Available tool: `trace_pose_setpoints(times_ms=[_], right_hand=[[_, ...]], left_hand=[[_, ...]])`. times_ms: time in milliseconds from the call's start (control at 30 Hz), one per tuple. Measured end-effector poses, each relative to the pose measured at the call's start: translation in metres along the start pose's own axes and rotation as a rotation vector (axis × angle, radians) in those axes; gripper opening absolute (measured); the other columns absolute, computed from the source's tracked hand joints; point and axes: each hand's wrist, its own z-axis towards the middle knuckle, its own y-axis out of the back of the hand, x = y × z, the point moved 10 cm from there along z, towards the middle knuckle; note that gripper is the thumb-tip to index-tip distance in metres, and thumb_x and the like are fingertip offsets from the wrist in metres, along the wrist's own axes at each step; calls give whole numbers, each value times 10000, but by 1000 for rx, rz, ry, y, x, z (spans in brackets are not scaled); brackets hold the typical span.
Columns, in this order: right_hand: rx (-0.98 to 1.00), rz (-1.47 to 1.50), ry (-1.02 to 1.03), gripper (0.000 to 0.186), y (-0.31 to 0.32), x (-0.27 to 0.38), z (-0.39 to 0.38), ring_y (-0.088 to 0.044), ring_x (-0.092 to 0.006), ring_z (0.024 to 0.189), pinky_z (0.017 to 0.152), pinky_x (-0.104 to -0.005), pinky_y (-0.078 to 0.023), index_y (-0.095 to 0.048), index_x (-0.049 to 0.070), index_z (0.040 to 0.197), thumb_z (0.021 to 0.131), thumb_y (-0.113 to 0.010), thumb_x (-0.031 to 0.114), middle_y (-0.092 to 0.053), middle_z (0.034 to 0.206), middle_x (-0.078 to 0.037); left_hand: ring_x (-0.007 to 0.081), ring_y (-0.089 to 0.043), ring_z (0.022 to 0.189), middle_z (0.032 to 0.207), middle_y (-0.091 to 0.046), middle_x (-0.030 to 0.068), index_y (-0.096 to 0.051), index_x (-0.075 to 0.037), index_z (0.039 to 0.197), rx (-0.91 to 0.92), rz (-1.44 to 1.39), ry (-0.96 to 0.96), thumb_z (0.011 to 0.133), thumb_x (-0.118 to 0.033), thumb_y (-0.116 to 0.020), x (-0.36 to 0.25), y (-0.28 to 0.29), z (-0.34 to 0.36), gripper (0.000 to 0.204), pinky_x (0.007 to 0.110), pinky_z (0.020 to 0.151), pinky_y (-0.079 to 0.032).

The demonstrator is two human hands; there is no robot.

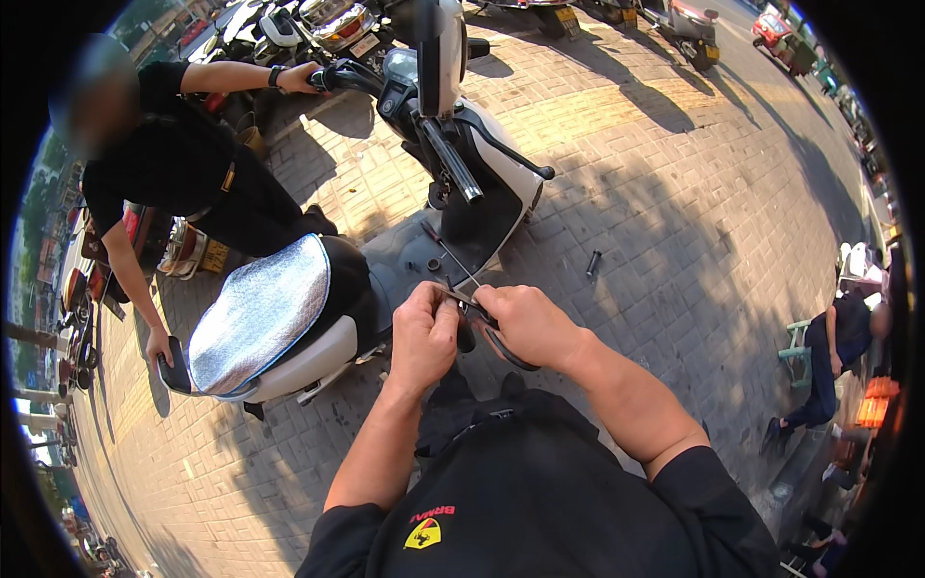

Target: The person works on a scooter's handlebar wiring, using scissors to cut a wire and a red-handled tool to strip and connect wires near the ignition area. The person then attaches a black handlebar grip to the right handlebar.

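Note:
My right hand (530, 326) is closed round a pair of scissors (513, 354), whose dark handle loops stick out below my fingers. The blades point left, to my left hand (424, 332). That hand is closed in a pinch near the blades, on a small dark piece too hidden to name. Both hands are above the near side of a white and black electric scooter (328, 361). On its grey footboard (390, 260), just beyond my hands, lies a thin screwdriver (449, 252). Small round dark parts (434, 264) sit beside it.
A person in black (173, 144) stands across the scooter, one hand on its handlebar, the other at its rear. A silvery cover (260, 313) lies over the seat. A short dark cylinder (594, 263) is on the paving to the right. A seated person (829, 347) is farther right.

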Motion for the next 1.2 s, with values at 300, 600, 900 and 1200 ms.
trace_pose_setpoints(times_ms=[300,600,900,1200], right_hand=[[275,232,-162,197,-9,-13,-5,-646,-429,843,748,-456,-518,-616,8,949,868,-678,176,-677,847,-206],[-399,261,18,363,25,-1,-15,-669,-315,760,674,-362,-534,-600,-19,1119,770,-691,-52,-655,884,-161],[-406,160,307,373,34,32,2,-651,-387,881,780,-434,-543,-608,-6,1077,719,-708,-14,-662,935,-186],[-428,252,274,326,32,23,4,-648,-306,722,640,-356,-537,-605,0,1011,704,-691,-71,-639,849,-138]], left_hand=[[73,-514,625,697,-612,26,-592,25,863,33,-155,192,936,-48,-557,24,-4,-10,109,252,564,-424],[51,-477,533,722,-595,22,-570,-13,875,-76,-171,101,966,-40,-522,18,0,-11,107,205,475,-372],[77,-530,598,669,-618,46,-633,46,891,-40,-45,-47,914,-35,-594,0,-2,-16,93,265,554,-448],[82,-515,586,657,-603,45,-642,40,896,52,2,-118,890,5,-600,-12,2,-14,54,263,543,-428]])
